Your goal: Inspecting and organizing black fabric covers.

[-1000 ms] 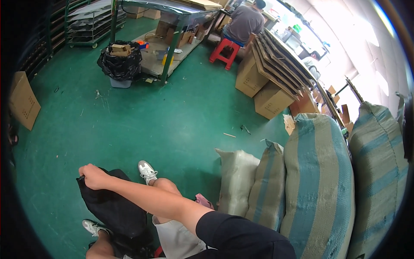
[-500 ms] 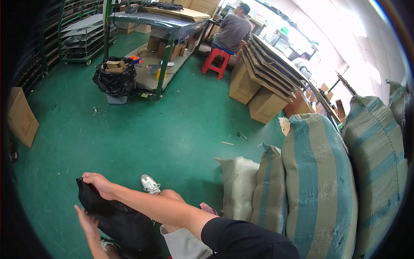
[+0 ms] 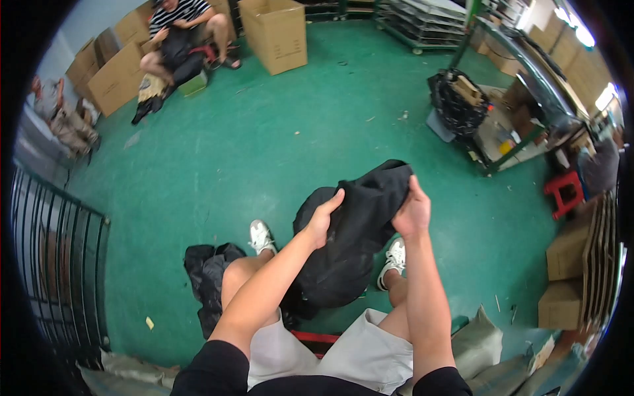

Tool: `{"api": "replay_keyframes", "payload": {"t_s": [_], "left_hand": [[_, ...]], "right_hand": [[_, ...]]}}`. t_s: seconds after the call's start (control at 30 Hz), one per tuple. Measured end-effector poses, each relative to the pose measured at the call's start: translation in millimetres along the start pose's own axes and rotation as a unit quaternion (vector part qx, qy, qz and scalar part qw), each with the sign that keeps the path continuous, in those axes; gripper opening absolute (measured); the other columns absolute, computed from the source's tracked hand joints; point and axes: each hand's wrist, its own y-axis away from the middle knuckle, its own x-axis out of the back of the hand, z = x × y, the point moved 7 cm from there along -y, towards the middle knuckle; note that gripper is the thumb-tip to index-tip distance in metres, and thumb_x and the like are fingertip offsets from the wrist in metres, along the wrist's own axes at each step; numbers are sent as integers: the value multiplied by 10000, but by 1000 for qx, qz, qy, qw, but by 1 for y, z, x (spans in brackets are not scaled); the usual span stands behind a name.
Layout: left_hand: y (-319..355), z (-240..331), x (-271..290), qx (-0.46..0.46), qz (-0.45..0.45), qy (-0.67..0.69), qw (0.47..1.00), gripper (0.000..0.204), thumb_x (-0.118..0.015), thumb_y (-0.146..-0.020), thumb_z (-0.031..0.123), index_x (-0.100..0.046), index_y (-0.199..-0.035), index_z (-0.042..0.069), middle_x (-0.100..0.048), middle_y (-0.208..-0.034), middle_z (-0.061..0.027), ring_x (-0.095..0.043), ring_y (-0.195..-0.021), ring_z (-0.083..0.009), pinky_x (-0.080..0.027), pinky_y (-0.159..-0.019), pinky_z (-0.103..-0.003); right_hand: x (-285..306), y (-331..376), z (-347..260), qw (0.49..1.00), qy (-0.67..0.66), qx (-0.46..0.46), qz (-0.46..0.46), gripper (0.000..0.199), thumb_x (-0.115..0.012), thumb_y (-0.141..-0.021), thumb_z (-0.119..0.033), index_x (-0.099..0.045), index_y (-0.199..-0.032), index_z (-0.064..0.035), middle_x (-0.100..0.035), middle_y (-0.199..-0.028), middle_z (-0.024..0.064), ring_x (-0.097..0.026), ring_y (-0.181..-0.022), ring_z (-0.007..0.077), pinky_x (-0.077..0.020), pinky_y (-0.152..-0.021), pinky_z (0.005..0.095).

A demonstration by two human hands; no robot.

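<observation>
Both your hands grip the black garment [image 3: 350, 231] at centre frame: your left hand [image 3: 322, 221] pinches its near edge, your right hand [image 3: 413, 211] clutches the top fold. Its lower part hides your knees, and its shape is hard to make out.

Background: green floor [image 3: 264, 152] w/ large open cardboard box [image 3: 276, 33] at top; seated person in striped shirt [image 3: 177, 16] beside more cartons at upper left. Right: full black bin bag [image 3: 456, 99] near a workbench, red stool [image 3: 561, 193]. Left edge: black metal railing [image 3: 56, 264].
</observation>
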Motion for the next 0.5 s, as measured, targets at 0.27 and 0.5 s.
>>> {"api": "replay_keyframes", "payload": {"t_s": [0.27,0.5], "left_hand": [[39,77,-3,-149,-76,-109,980,725,-708,-874,211,-346,-1477,36,-488,-1412,-123,-450,-1319,-235,-357,-1105,-379],[27,72,20,-100,-19,-104,989,466,-672,-918,205,-515,-1282,-40,-651,-1171,-161,-659,-1029,-252,-530,-925,-383]], "right_hand": [[7,-15,7,997,-74,-11,-36,403,-337,-1063,-286,-548,-1253,-1,-603,-1291,146,-580,-1182,310,-449,-1052,451],[-3,-15,0,996,67,48,-31,371,-388,-1050,-263,-465,-1344,-49,-559,-1339,104,-550,-1219,271,-436,-1050,420]]}}
